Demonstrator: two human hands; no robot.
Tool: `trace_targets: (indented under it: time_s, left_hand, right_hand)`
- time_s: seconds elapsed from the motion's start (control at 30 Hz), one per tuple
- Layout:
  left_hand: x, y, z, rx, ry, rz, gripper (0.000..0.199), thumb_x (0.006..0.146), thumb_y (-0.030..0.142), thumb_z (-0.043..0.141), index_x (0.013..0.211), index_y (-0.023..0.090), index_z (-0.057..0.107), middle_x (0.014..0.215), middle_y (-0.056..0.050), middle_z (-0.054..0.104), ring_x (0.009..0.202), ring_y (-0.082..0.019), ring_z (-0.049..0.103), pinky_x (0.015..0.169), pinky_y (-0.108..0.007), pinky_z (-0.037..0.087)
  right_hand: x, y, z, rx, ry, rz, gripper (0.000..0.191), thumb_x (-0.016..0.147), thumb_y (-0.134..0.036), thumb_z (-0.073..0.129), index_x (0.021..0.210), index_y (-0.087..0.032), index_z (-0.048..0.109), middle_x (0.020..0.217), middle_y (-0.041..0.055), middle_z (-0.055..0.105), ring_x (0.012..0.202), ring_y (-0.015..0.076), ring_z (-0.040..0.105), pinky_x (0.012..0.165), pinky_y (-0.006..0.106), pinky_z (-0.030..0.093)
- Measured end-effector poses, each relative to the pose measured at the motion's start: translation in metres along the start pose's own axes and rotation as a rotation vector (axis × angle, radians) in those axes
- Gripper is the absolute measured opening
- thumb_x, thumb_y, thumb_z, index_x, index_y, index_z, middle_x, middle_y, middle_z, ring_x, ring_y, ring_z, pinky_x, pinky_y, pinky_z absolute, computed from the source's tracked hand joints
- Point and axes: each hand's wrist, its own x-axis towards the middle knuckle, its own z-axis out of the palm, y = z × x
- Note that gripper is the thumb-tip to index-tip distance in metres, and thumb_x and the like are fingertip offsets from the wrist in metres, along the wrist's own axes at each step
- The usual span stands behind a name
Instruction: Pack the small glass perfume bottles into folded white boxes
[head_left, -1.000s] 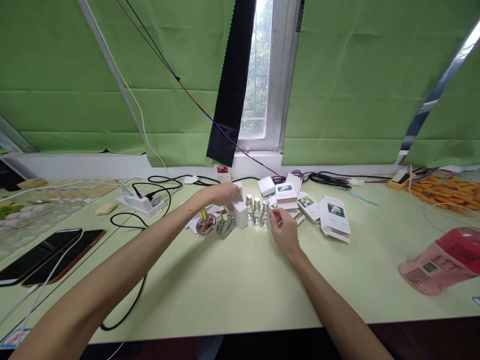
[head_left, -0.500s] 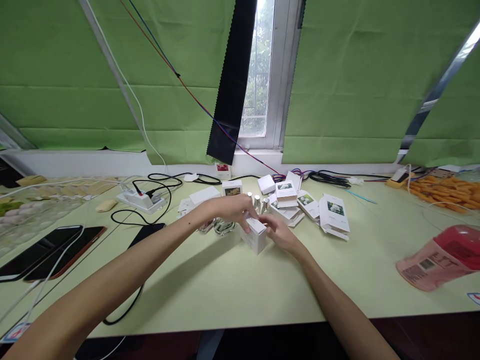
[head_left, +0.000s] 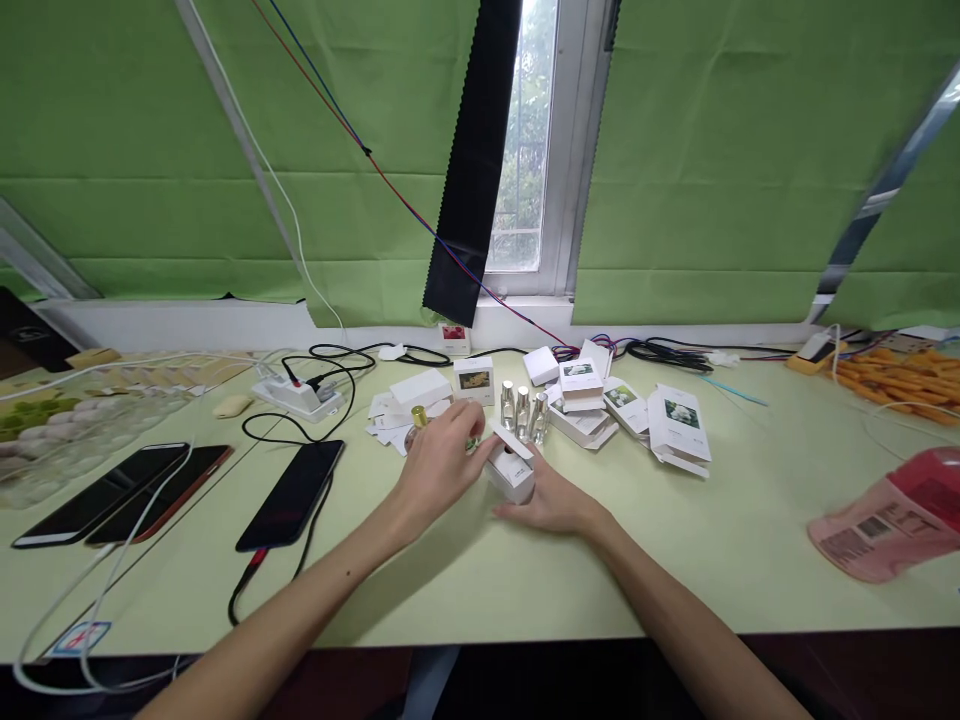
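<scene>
My right hand [head_left: 555,495] is wrapped round a small white carton [head_left: 512,476], whose top flap stands up over a dark round hole in the insert. My left hand [head_left: 442,460] is just left of the carton, its fingers bent and its thumb apart from them, close to the raised flap. Nothing shows clearly in its grasp. By its knuckles is a gold-capped bottle [head_left: 418,415], partly hidden. Behind the carton stand several silver-capped glass bottles [head_left: 523,410]. An upright white box with a dark picture [head_left: 474,382] stands to their left.
Flattened and opened white cartons [head_left: 679,425] lie right of the bottles, more cartons [head_left: 420,388] on the left. A phone [head_left: 292,495] with a cable, a power strip [head_left: 300,398] and two more phones lie further left. A pink-and-red container [head_left: 889,520] is at the right.
The carton's lid has opened, with the hole now showing. My left hand has moved left off its top. My right hand has come round its right side and front.
</scene>
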Motion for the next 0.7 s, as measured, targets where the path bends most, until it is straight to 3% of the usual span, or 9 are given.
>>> trace_targets:
  time_s: [0.07, 0.13, 0.27, 0.37, 0.5, 0.57, 0.63, 0.7]
  left_hand:
    - [-0.018, 0.0, 0.007, -0.145, -0.003, 0.009, 0.028, 0.095, 0.035, 0.053, 0.071, 0.02, 0.053, 0.079, -0.004, 0.061, 0.069, -0.017, 0.055, 0.065, -0.03, 0.041]
    - [-0.031, -0.001, 0.014, -0.277, 0.015, -0.034, 0.025, 0.095, 0.035, 0.051, 0.075, 0.021, 0.057, 0.078, -0.003, 0.061, 0.069, -0.017, 0.055, 0.064, -0.029, 0.043]
    - [-0.047, -0.009, 0.024, -0.514, 0.068, -0.278, 0.011, 0.085, 0.03, 0.055, 0.077, 0.022, 0.055, 0.075, -0.002, 0.058, 0.064, -0.015, 0.055, 0.054, -0.026, 0.043]
    - [-0.054, -0.017, 0.023, -0.767, -0.045, -0.485, 0.014, 0.074, 0.03, 0.062, 0.084, 0.022, 0.057, 0.072, 0.0, 0.056, 0.054, -0.013, 0.054, 0.043, -0.023, 0.04]
    - [-0.062, -0.024, 0.016, -0.985, -0.166, -0.678, 0.042, 0.068, 0.031, 0.064, 0.109, 0.02, 0.06, 0.071, 0.0, 0.063, 0.047, -0.012, 0.056, 0.038, -0.021, 0.037]
    - [-0.067, -0.027, 0.015, -1.02, -0.177, -0.733, 0.05, 0.066, 0.031, 0.066, 0.115, 0.019, 0.061, 0.069, 0.0, 0.065, 0.047, -0.012, 0.057, 0.037, -0.02, 0.035]
    - [-0.071, -0.032, 0.016, -1.04, -0.196, -0.76, 0.055, 0.064, 0.03, 0.069, 0.117, 0.018, 0.061, 0.07, -0.001, 0.066, 0.049, -0.013, 0.059, 0.037, -0.019, 0.036]
    - [-0.074, -0.036, 0.019, -1.06, -0.238, -0.778, 0.056, 0.063, 0.028, 0.07, 0.117, 0.016, 0.061, 0.07, -0.002, 0.067, 0.05, -0.013, 0.06, 0.038, -0.019, 0.037]
  right_hand:
    - [0.0, -0.006, 0.003, -0.109, 0.013, -0.09, 0.078, 0.077, -0.041, 0.08, 0.144, -0.028, 0.043, 0.137, 0.0103, 0.052, 0.128, 0.03, 0.049, 0.109, 0.048, 0.043]
    - [0.0, -0.011, 0.006, -0.199, 0.019, -0.133, 0.079, 0.075, -0.046, 0.082, 0.142, -0.028, 0.045, 0.129, 0.0101, 0.053, 0.123, 0.0313, 0.048, 0.107, 0.05, 0.044]
    - [0.002, -0.015, 0.01, -0.297, 0.009, -0.152, 0.099, 0.069, -0.061, 0.082, 0.149, -0.026, 0.036, 0.125, 0.0123, 0.052, 0.121, 0.0331, 0.046, 0.108, 0.052, 0.042]
    - [0.001, -0.013, 0.014, -0.302, -0.021, -0.145, 0.104, 0.065, -0.062, 0.084, 0.15, -0.026, 0.036, 0.127, 0.0129, 0.05, 0.124, 0.0342, 0.044, 0.109, 0.053, 0.041]
    - [0.001, -0.008, 0.015, -0.199, -0.105, -0.072, 0.106, 0.066, -0.055, 0.086, 0.154, -0.03, 0.033, 0.133, 0.011, 0.048, 0.13, 0.0322, 0.044, 0.112, 0.05, 0.041]
    - [0.002, -0.004, 0.012, -0.133, -0.135, -0.045, 0.093, 0.076, -0.052, 0.08, 0.154, -0.03, 0.034, 0.137, 0.0102, 0.049, 0.133, 0.0298, 0.045, 0.114, 0.048, 0.04]
    - [0.003, 0.002, 0.008, -0.09, -0.129, -0.05, 0.062, 0.093, -0.047, 0.063, 0.149, -0.029, 0.044, 0.14, 0.0098, 0.053, 0.133, 0.0274, 0.048, 0.115, 0.048, 0.039]
    - [0.004, 0.008, 0.002, -0.094, -0.078, -0.045, 0.042, 0.101, -0.041, 0.048, 0.14, -0.026, 0.055, 0.138, 0.0093, 0.059, 0.13, 0.0266, 0.052, 0.113, 0.048, 0.04]
